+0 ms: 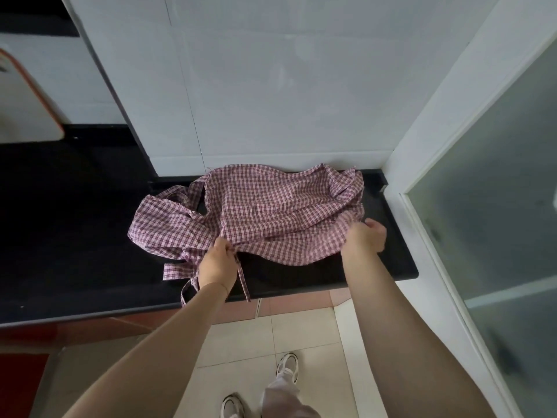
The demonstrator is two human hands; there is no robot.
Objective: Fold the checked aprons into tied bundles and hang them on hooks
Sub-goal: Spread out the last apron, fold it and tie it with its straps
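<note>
While the apron [265,212] lies rumpled on the black counter [388,260], the left hand [218,260] pinches its near edge and the right hand [366,236] seems to grip the hem further along. I'd pull taut between both grips before folding.

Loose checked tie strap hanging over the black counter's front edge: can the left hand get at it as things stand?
Probably yes. The thin checked tie strap hangs right beside the left hand, with nothing between them, but that hand now grips the pink checked apron and would have to let go first.
</note>
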